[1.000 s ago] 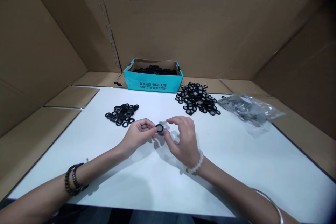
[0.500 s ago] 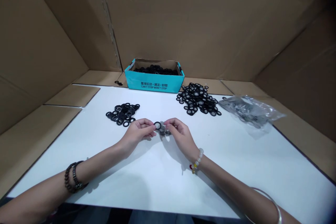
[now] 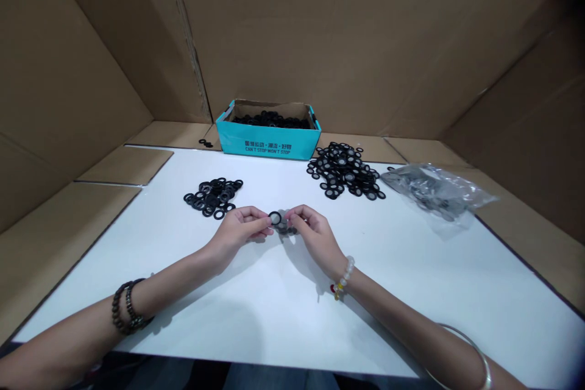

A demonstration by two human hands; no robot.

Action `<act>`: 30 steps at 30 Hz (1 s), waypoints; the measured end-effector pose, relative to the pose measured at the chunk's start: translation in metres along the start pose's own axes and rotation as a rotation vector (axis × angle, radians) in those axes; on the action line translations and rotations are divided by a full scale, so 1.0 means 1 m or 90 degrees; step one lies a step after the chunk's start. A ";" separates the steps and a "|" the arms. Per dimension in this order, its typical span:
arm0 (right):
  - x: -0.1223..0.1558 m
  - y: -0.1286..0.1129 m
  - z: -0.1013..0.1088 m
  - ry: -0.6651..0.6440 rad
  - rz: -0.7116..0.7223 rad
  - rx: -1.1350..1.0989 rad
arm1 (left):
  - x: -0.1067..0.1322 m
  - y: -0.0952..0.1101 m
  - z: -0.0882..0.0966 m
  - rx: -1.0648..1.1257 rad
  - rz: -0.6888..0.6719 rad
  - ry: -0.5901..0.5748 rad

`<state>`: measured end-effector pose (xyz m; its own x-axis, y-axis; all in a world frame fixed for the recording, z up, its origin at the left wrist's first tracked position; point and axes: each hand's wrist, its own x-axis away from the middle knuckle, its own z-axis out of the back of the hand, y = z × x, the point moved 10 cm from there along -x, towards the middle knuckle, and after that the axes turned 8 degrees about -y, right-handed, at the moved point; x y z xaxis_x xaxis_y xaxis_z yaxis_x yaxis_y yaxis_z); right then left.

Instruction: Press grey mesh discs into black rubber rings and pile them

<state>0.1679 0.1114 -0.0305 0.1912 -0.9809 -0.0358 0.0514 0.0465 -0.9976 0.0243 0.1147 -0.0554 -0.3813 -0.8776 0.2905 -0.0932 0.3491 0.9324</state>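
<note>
In teal box (image 3: 269, 142): rings (image 3: 272, 120) | bag (image 3: 470, 192): discs (image 3: 427, 194) | left hand (image 3: 242, 229): pinching ring (image 3: 275, 212) | right hand (image 3: 316, 234): unclear

The single head-worn camera looks forward and down, from close above the near edge of the white tabletop (image 3: 292, 317), facing the cardboard back wall (image 3: 320, 42).

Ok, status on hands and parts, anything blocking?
Left hand pinching black ring. Right hand close beside, hold unclear. Grey discs between hands. Nothing visibly blocking.

Cardboard walls (image 3: 320, 42) and piled rings (image 3: 212, 198) suggest a small workshop.
</note>
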 end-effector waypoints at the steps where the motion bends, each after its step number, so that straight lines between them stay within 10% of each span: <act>1: 0.000 0.000 0.000 -0.001 0.001 0.003 | 0.000 0.000 0.000 0.002 0.003 0.002; 30: 0.001 -0.004 -0.017 -0.100 -0.004 0.018 | -0.001 -0.002 -0.004 -0.007 0.012 -0.009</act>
<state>0.1512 0.1065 -0.0279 0.3414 -0.9397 -0.0181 0.0802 0.0484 -0.9956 0.0283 0.1132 -0.0564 -0.3960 -0.8662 0.3048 -0.0762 0.3618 0.9291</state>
